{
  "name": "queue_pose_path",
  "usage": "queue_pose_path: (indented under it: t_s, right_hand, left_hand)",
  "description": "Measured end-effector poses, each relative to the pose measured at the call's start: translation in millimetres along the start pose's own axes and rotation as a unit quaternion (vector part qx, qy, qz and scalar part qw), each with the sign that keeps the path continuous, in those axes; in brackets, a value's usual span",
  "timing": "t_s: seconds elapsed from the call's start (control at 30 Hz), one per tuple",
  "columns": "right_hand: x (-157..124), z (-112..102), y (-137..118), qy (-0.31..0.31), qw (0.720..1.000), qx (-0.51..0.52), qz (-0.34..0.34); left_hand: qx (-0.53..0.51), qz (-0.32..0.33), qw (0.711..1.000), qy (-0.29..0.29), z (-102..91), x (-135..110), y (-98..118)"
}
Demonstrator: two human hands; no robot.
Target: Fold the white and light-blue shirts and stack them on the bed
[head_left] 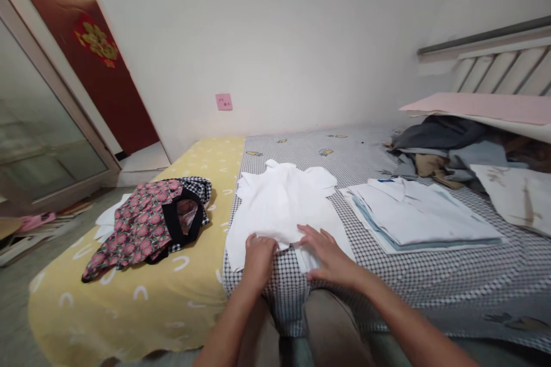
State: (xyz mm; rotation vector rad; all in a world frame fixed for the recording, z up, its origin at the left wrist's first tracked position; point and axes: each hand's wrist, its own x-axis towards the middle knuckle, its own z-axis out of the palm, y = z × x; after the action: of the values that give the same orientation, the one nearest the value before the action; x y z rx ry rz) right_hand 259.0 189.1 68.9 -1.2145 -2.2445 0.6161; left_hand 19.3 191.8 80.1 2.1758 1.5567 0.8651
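Bedroom wall, off-white, is fitted with a pink sticky note, with a red door bearing a gold ornament and a glass panel placed to the left. A low bed is covered by a yellow printed sheet and a grey gingham sheet, laid side by side.

Item one: a white shirt, laid crumpled and partly folded on the gingham sheet, directly in front of the wearer, near the boundary with the yellow sheet.

Item two: left hand, placed on the shirt's lower edge, fingers held together and curled downward; whether cloth is pinched cannot be told.

Item three: right hand, laid on the same lower edge, fingers spread apart, not clamped.

Also recorded: a folded stack of shirts, just right of the white shirt; a floral fabric piece with black trim, on the yellow sheet; a heap of dark clothes by the headboard, under a pink board.
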Motion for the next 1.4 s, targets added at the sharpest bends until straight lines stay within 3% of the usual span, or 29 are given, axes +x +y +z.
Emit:
queue_pose_path:
  t_s: [0.07, 0.13, 0.27, 0.33, 0.4, 0.47, 0.53, 0.6, 0.7, 0.77, 0.93, 1.1, 1.23, 1.4]
  right_hand:
    - [-6, 13, 5, 0.003, 0.997, -0.082, -0.004]
    - [-4, 22, 7, 0.049, 0.994, -0.098, 0.006]
    - [14, 17, 0, 0.187, 0.98, 0.041, 0.061]
    - [19, 8, -11, 0.226, 0.964, 0.118, 0.077]
    - [19, 0, -23, 0.19, 0.964, 0.168, 0.081]
    - [12, -5, -32, 0.085, 0.969, 0.219, 0.08]
    - [2, -9, -34, -0.005, 0.952, 0.29, 0.101]
    - [-8, -13, -25, 0.022, 0.927, 0.343, 0.153]
    - [-18, -19, 5, 0.192, 0.921, 0.251, 0.23]
    - [-22, -20, 26, 0.255, 0.919, 0.156, 0.259]
    - [-28, 0, 43, 0.259, 0.918, 0.101, 0.282]
    - [-31, 13, 28, 0.197, 0.956, 0.004, 0.218]
    - [-24, -8, 25, 0.239, 0.946, 0.031, 0.219]
    - [-14, -49, 31, 0.314, 0.918, 0.086, 0.227]
  left_hand:
    - [-0.023, -0.009, 0.999, 0.022, -0.6, 3, 5]
    - [-0.039, -0.019, 0.998, 0.041, -3.7, 7, 11]
    - [-0.062, -0.03, 0.995, 0.075, -18.2, 22, 24]
    - [-0.071, -0.03, 0.993, 0.09, -26.0, 28, 32]
    - [-0.077, -0.026, 0.992, 0.092, -30.1, 30, 39]
    - [-0.081, -0.014, 0.994, 0.072, -28.8, 26, 43]
    - [-0.084, 0.003, 0.996, 0.03, -23.0, 17, 43]
    - [-0.085, 0.013, 0.996, -0.013, -16.4, 4, 40]
    - [-0.079, -0.003, 0.996, -0.038, -12.0, -14, 32]
    - [-0.068, -0.017, 0.997, -0.02, -12.9, -21, 28]
    - [0.016, 0.003, 0.999, 0.051, -6.1, -27, 20]
    - [0.139, -0.063, 0.988, -0.019, 17.3, -21, 7]
    - [0.14, -0.107, 0.984, -0.008, 15.7, -3, 1]
    - [0.152, -0.145, 0.976, 0.051, -9.9, 18, 6]
